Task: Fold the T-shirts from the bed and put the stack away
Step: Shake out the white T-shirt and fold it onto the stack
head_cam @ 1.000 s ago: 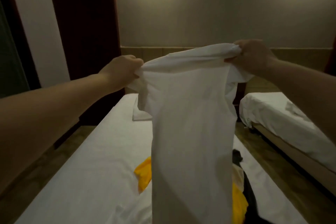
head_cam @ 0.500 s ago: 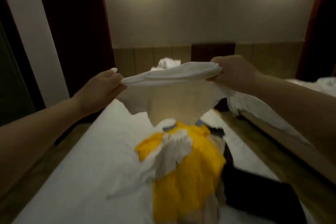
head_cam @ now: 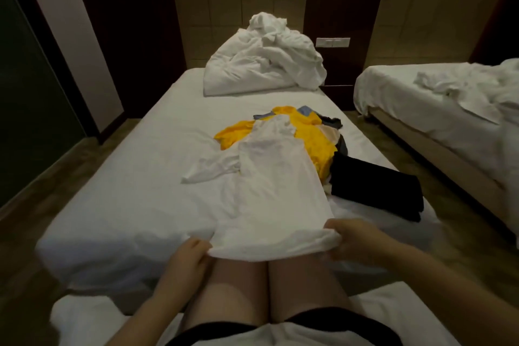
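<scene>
A white T-shirt (head_cam: 276, 194) lies stretched lengthwise on the bed (head_cam: 134, 182), its near hem hanging over the foot edge above my knees. My left hand (head_cam: 189, 257) grips the hem's left corner. At the right corner my right hand (head_cam: 352, 241) pinches the same hem. The shirt's far end covers part of a yellow T-shirt (head_cam: 314, 137) in a loose pile with grey and beige garments (head_cam: 328, 123). A folded black garment (head_cam: 376, 189) lies at the bed's right edge.
A crumpled white duvet and pillow (head_cam: 264, 64) fill the head of the bed. A second bed (head_cam: 438, 104) with rumpled sheets stands to the right across a narrow floor gap. Dark panels and a wall run along the left.
Both hands came down from chest height toward my knees, laying the white T-shirt flat along the bed. It had hung in the air before. The view tilted downward.
</scene>
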